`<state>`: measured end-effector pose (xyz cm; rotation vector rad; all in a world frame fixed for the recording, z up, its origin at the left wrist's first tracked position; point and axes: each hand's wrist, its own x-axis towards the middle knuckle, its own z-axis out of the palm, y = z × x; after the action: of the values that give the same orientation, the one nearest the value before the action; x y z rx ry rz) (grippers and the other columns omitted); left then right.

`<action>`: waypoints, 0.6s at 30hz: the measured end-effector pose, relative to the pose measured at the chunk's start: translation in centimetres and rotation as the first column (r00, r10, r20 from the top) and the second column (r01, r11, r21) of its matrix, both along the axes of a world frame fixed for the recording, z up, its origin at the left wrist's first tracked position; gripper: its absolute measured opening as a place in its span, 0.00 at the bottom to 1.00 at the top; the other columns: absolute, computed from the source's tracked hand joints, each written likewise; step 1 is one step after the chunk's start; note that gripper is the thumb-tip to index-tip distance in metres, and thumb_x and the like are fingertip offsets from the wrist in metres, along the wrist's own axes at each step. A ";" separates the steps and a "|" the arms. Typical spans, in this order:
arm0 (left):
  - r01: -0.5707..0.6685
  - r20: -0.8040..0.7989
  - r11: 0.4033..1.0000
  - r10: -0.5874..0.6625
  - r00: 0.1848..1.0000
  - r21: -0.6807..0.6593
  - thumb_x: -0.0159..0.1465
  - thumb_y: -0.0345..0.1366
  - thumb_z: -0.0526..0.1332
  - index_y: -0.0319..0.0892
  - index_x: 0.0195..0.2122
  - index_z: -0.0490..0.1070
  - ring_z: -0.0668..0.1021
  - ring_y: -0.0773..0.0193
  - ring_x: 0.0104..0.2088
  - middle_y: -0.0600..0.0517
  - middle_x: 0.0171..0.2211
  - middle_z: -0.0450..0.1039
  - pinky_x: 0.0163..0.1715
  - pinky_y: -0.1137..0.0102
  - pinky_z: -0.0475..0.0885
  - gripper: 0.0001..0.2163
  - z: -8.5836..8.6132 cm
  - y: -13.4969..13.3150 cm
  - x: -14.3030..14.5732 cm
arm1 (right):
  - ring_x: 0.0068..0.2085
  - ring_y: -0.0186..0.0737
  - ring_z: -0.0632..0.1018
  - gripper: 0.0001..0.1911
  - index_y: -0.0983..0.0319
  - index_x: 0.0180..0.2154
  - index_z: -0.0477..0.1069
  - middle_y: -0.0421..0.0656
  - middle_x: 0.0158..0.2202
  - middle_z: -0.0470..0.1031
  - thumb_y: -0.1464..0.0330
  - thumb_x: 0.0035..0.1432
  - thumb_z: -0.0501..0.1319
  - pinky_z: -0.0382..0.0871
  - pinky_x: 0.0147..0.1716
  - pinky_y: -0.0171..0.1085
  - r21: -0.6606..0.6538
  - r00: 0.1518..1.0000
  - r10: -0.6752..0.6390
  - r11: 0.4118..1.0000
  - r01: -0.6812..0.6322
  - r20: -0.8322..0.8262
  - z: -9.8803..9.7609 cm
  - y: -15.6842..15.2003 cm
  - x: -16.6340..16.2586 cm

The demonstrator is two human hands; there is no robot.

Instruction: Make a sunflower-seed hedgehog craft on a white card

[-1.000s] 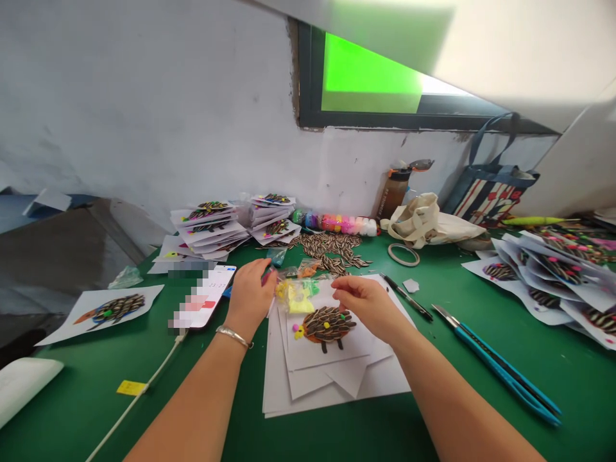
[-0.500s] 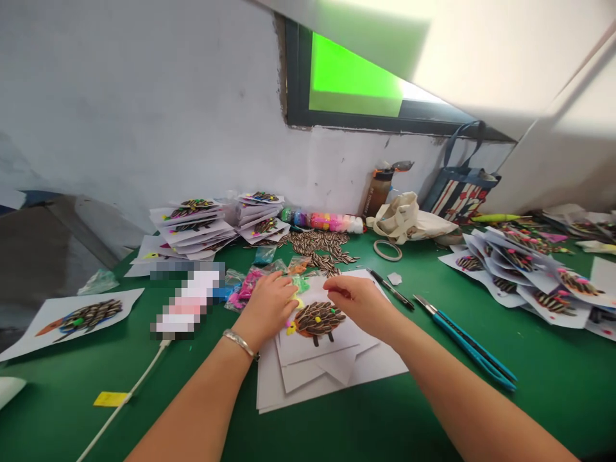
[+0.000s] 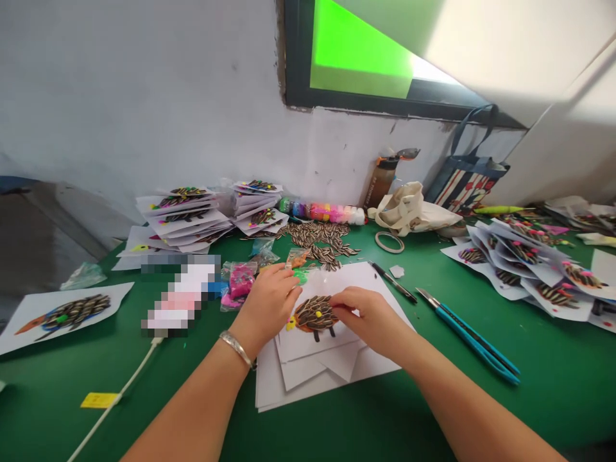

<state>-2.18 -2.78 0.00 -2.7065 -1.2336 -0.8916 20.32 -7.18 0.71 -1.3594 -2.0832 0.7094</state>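
A hedgehog-like animal picture [image 3: 315, 314], its back covered with striped sunflower seeds, lies on a pile of white sheets [image 3: 332, 382]. Yellow clay forms its head, and a yellow dot sits among the seeds. My right hand [image 3: 370, 314] has thumb and finger pinched at the right side of the seed back; whatever is between them is too small to make out. Over the sheets' left edge, my left hand [image 3: 269, 301] holds nothing visible, its fingers loosely bent and apart. Green clay [image 3: 301, 276] lies by its fingertips.
Loose sunflower seeds [image 3: 322, 237] and bagged pink clay [image 3: 240, 279] lie beyond my hands. Stacks of finished pictures [image 3: 185, 218] stand back left, more pictures [image 3: 524, 260] right. A blue utility knife [image 3: 466, 333], a black pen [image 3: 392, 282] and a tape roll [image 3: 389, 242] are at right.
My right hand has come down from above the picture's upper right onto its seed-covered back. My left hand stays at the left edge. The view has shifted slightly.
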 end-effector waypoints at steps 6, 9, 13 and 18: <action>0.006 0.023 1.000 -0.007 1.000 0.012 0.66 0.30 0.54 0.37 0.34 0.77 0.76 0.55 0.44 0.45 0.36 0.79 0.54 0.54 0.69 0.11 -0.1 0.1 0.0 | 0.35 0.35 0.73 0.10 0.58 0.36 0.75 0.40 0.35 0.74 0.76 0.58 0.58 0.65 0.33 0.33 0.015 0.996 -0.083 0.996 0.083 -0.022 -1.0 -0.3 0.8; 0.020 0.013 0.999 -0.020 1.000 0.035 0.66 0.29 0.53 0.37 0.33 0.77 0.77 0.56 0.42 0.46 0.35 0.79 0.53 0.55 0.70 0.12 0.0 0.1 -0.1 | 0.35 0.35 0.74 0.11 0.59 0.36 0.75 0.40 0.34 0.75 0.77 0.59 0.57 0.66 0.35 0.34 0.027 0.999 -0.049 0.998 0.049 -0.006 -1.4 -0.2 0.3; 0.045 -0.003 0.997 -0.045 0.999 0.065 0.67 0.28 0.52 0.38 0.31 0.76 0.78 0.57 0.39 0.46 0.35 0.79 0.51 0.57 0.71 0.13 0.1 0.2 0.0 | 0.36 0.38 0.74 0.09 0.60 0.35 0.76 0.42 0.32 0.75 0.77 0.58 0.60 0.66 0.38 0.36 0.103 0.996 -0.007 0.995 -0.002 0.085 -1.8 -0.3 -0.1; 0.026 -0.011 0.999 -0.026 1.000 0.032 0.66 0.28 0.53 0.39 0.31 0.76 0.77 0.56 0.42 0.46 0.36 0.79 0.50 0.58 0.71 0.12 0.2 0.2 0.0 | 0.37 0.39 0.74 0.09 0.61 0.35 0.77 0.44 0.34 0.76 0.78 0.57 0.61 0.67 0.39 0.37 0.173 0.994 0.005 0.985 -0.024 0.111 -2.1 -0.4 -0.5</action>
<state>-2.16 -2.60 0.17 -2.7053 -1.1745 -0.8905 19.81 -7.53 -1.42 -1.3126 -2.1863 0.4544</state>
